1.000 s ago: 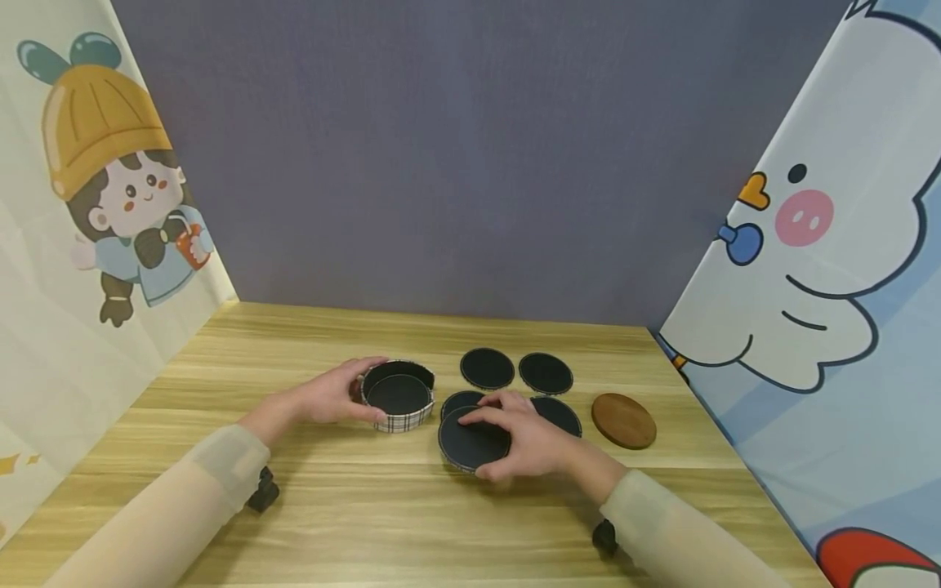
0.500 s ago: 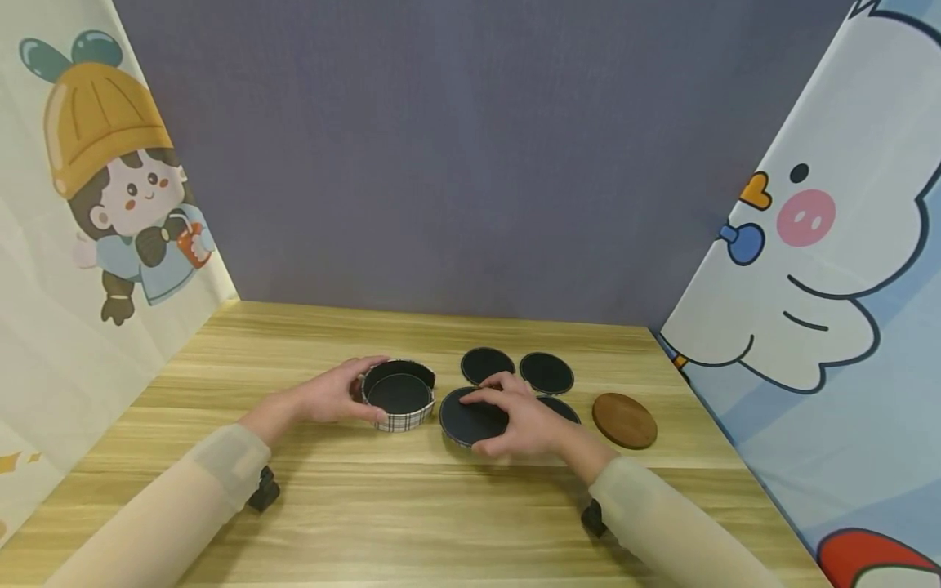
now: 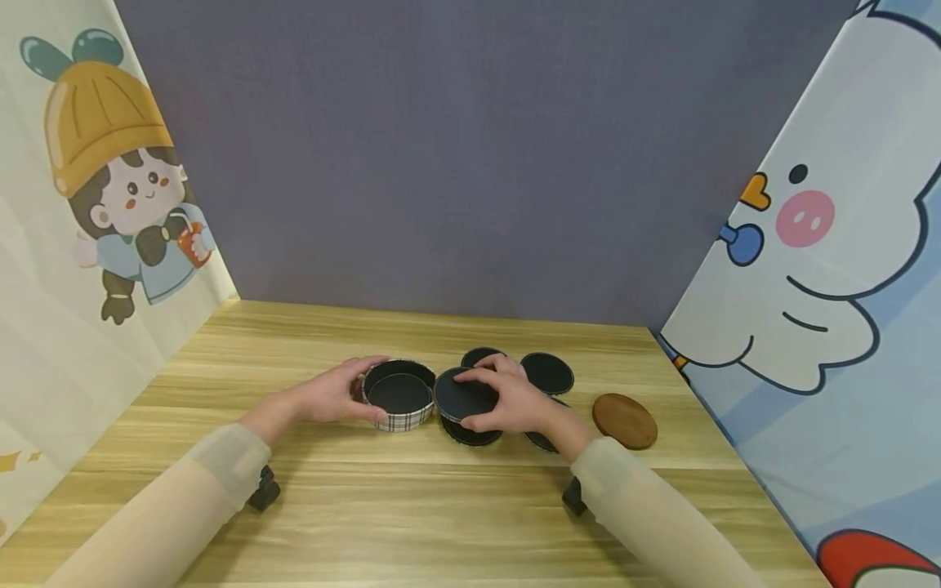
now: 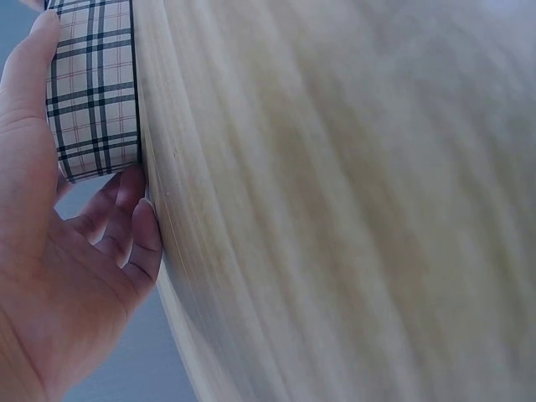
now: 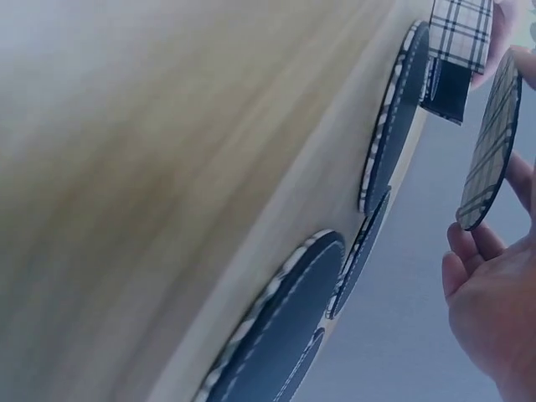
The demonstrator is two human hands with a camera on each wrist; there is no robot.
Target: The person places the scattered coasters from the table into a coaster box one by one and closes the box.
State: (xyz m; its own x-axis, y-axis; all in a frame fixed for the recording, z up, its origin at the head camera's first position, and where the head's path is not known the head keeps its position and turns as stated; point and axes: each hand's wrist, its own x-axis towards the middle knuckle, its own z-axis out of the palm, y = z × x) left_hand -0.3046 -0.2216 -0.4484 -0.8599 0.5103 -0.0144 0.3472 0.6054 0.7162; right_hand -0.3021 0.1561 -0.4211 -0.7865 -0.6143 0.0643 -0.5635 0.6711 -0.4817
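My left hand grips a round plaid coaster holder from its left side, thumb in front and fingers behind. In the left wrist view its plaid wall stands on the table, and a black interior shows from the head. By its edge, my right hand pinches a round coaster, black on top. The right wrist view shows this coaster's plaid underside, raised and tilted above the table. Partly hidden beneath it lies another black coaster, just right of the holder.
Further black coasters lie flat behind and to the right: one coaster at the back, one half behind my right hand, and one under the wrist. A brown wooden disc lies farther right. Printed cloths and a grey panel surround the table.
My right hand has lifted the coaster off the front and carried it back and slightly left toward the holder, uncovering the coaster beneath. The left hand and holder stay put.
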